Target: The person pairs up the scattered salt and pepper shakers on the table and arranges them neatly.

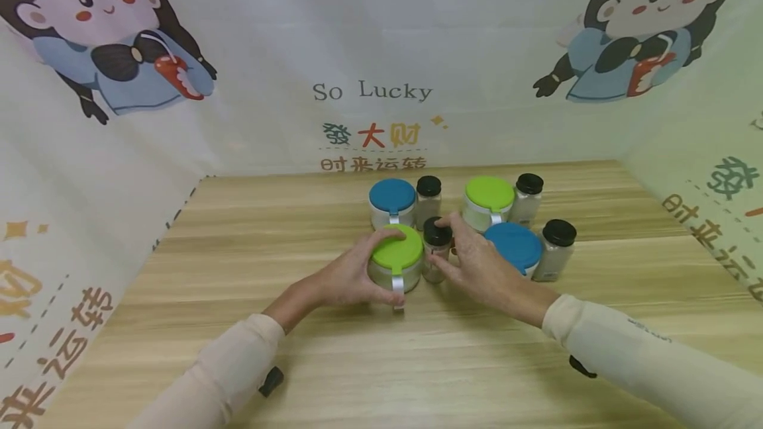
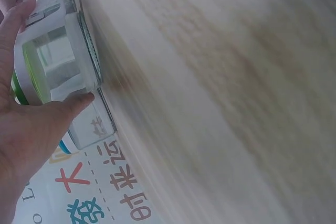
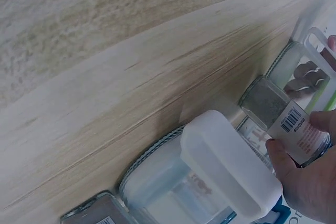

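In the head view, my left hand (image 1: 352,275) holds the near glass seasoning jar with a green lid (image 1: 396,250), thumb and fingers spread round its sides. The left wrist view shows this jar's glass wall (image 2: 55,56) beside the thumb. My right hand (image 1: 477,260) grips a small shaker bottle with a black lid (image 1: 438,234) just right of that jar. Its barcode label (image 3: 296,127) shows between thumb and finger in the right wrist view, and the bottle is tilted there. A blue-lidded jar (image 1: 514,245) stands right of it, partly behind my right hand.
Behind are another blue-lidded jar (image 1: 391,196), a black-lidded bottle (image 1: 428,198), a green-lidded jar (image 1: 489,194) and a second bottle (image 1: 528,197). One more bottle (image 1: 557,250) stands at the right. A printed cloth (image 1: 268,38) rises behind the wooden table (image 1: 250,217).
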